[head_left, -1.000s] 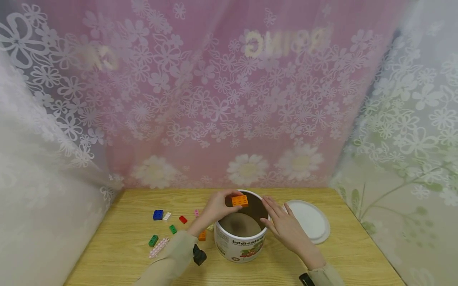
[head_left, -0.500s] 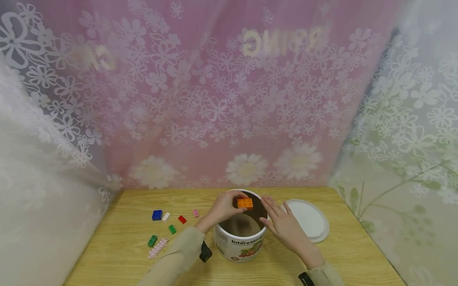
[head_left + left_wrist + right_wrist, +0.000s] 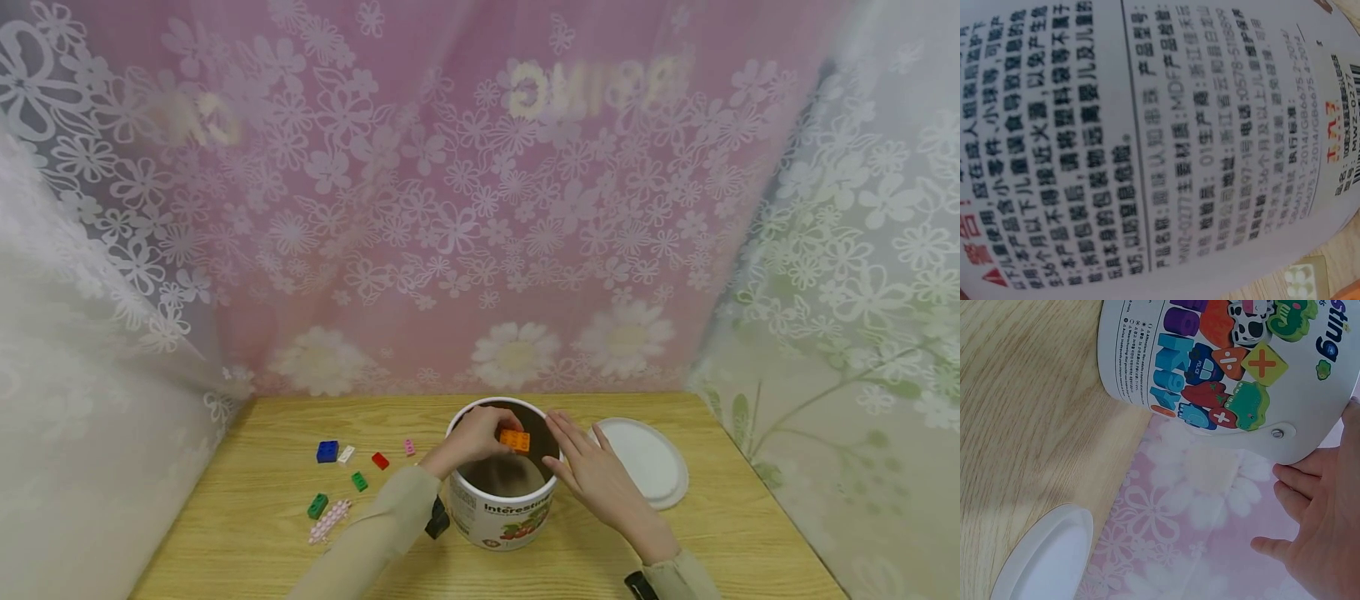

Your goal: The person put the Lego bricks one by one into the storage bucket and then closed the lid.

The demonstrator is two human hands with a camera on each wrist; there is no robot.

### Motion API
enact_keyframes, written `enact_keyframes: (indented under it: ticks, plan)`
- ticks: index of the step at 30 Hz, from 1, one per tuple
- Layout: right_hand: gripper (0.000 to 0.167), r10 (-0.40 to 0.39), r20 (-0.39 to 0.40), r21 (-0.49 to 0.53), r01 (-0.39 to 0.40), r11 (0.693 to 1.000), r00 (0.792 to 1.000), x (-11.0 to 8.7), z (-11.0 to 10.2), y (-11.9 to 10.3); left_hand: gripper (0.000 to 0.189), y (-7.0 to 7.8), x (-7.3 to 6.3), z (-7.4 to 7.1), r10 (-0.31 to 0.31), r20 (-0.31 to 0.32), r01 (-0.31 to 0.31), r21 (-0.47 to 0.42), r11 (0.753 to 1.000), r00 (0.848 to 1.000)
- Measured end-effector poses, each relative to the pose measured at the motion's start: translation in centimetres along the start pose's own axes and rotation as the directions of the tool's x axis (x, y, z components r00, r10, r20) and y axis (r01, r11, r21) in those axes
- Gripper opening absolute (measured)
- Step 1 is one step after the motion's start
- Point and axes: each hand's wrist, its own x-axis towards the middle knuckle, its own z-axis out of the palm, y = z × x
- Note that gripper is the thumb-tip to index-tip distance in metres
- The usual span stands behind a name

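My left hand (image 3: pixel 480 437) reaches over the rim of a white printed bucket (image 3: pixel 501 512) and pinches an orange building brick (image 3: pixel 515 441) just within its mouth. My right hand (image 3: pixel 596 475) lies against the bucket's right rim with fingers extended. In the right wrist view, the fingertips of that hand (image 3: pixel 1322 506) touch the rim near a metal rivet (image 3: pixel 1277 434). Printed text on the bucket wall (image 3: pixel 1147 156) fills most of the left wrist view, with the left hand out of sight there.
Loose bricks lie left of the bucket: blue (image 3: pixel 327 452), white (image 3: pixel 346 455), red (image 3: pixel 380 461), small pink (image 3: pixel 409 447), two green ones and a long pink piece (image 3: pixel 330 522). A cream brick (image 3: pixel 1302 281) sits beside the bucket. A white lid (image 3: pixel 645 462) lies at right.
My left hand has moved right and down into the bucket's mouth, carrying the orange brick. The right hand has stayed at the rim.
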Motion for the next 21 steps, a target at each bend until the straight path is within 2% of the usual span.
enact_keyframes:
  ticks: [6, 12, 16, 18, 21]
  plan:
    - [0.065, -0.003, 0.003, -0.003, 0.003, 1.0, 1.0, -0.04, -0.06, 0.02, 0.029, -0.09, 0.35, 0.15, -0.021, 0.051, 0.019, 0.024, 1.0, 0.998]
    - [0.065, -0.012, -0.012, -0.006, 0.012, 1.0, 1.0, -0.08, 0.04, 0.1, 0.032, -0.05, 0.58, 0.25, -0.027, 0.067, 0.026, 0.029, 0.999, 0.997]
    - [0.065, -0.004, 0.002, 0.007, 0.004, 1.0, 1.0, -0.04, 0.07, 0.09, 0.024, -0.14, 0.5, 0.18, -0.032, 0.013, 0.032, 0.009, 0.999, 0.999]
    - [0.065, -0.002, 0.007, 0.014, 0.002, 1.0, 1.0, -0.02, 0.02, 0.05, 0.018, -0.16, 0.42, -0.03, -0.028, -0.041, 0.027, -0.032, 0.999, 0.999]
    - [0.065, 0.004, 0.013, 0.02, -0.004, 1.0, 1.0, -0.03, -0.18, -0.02, 0.016, -0.06, 0.21, -0.61, 0.001, -0.12, -0.015, -0.115, 0.993, 0.993]
